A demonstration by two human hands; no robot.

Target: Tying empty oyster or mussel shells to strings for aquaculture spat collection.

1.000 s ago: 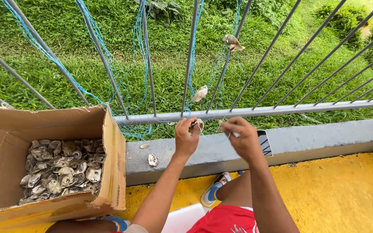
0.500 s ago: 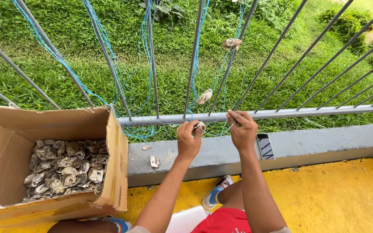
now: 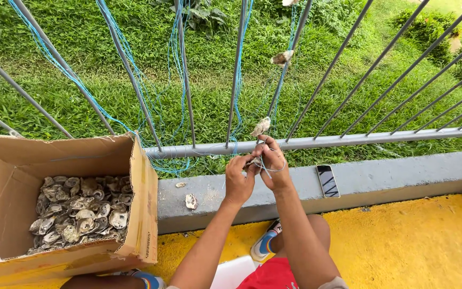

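My left hand (image 3: 239, 179) and my right hand (image 3: 271, 160) meet just below the grey metal railing (image 3: 316, 142), above the concrete ledge (image 3: 402, 179). Between their fingers is a small oyster shell (image 3: 253, 161); my left hand pinches it. My right hand holds a thin pale blue string (image 3: 274, 170) that loops around its fingers beside the shell. Another shell (image 3: 260, 127) hangs on the string right above the hands, and one more shell (image 3: 283, 56) hangs higher between the bars.
An open cardboard box (image 3: 140, 203) holding several oyster shells (image 3: 76, 208) stands at the left. A loose shell (image 3: 191, 201) and a dark phone (image 3: 327, 180) lie on the ledge. Blue strings (image 3: 172, 64) hang along the railing bars. Yellow floor (image 3: 418, 241) is below, grass beyond.
Both hands have dropped from the rail to just below it and closed together. The string now loops around my right hand's fingers.
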